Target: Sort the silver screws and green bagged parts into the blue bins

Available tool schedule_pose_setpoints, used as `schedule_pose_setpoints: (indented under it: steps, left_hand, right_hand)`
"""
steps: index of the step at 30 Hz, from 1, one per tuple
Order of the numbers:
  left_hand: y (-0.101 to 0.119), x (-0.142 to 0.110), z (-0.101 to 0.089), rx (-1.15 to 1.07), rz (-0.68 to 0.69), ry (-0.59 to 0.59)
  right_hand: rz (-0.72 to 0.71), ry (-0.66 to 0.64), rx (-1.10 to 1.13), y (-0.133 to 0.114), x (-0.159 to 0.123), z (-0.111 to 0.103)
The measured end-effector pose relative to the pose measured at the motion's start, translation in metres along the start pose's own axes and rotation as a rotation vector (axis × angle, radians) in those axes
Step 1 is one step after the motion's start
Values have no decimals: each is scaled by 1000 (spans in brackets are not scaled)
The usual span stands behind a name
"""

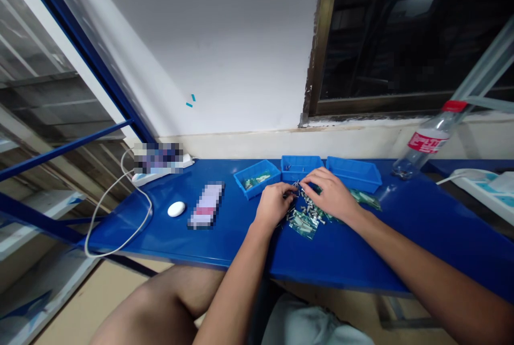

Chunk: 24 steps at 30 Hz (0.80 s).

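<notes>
We have both hands together over the blue table, fingertips almost meeting above a loose heap of screws [310, 208]. Our left hand [273, 207] is on the near left of the heap, its thumb and fingers curled close together; we cannot tell whether a screw is pinched between them. Our right hand [328, 193] arches in from the other side, its fingers bent down toward the left fingertips, and again we cannot tell what, if anything, they pinch.

Just below the gap between our hands lies a clear plastic bag [304, 225] with pale pieces inside, touching the heap. A greenish bag [366, 200] sticks out beyond our right wrist.

Past our fingertips, three blue bins stand in a row: the left bin [248, 193] holds a bag of small parts, the middle bin [302, 162] is straight ahead, and the right bin [355, 174] is behind our right hand. Well left of our grip lies a phone [207, 204]; well right stands a red-capped bottle [428, 142].
</notes>
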<state>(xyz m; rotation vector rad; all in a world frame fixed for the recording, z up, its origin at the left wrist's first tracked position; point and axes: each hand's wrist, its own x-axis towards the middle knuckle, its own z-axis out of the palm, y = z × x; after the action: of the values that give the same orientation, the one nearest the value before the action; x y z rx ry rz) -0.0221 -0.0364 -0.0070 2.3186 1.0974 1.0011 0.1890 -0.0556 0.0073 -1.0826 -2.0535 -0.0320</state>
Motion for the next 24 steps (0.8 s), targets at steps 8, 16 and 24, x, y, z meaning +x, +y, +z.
schedule_pose_setpoints:
  steps: [8, 16, 24]
  left_hand:
    - [6, 4, -1, -349, -53, 187]
    - [4, 6, 3, -693, -115, 172]
    - [13, 5, -1, -819, -51, 94]
  right_hand:
    - [-16, 22, 119, -14, 2, -3]
    - [81, 52, 270, -23, 2, 1]
    - [133, 22, 285, -19, 2, 4]
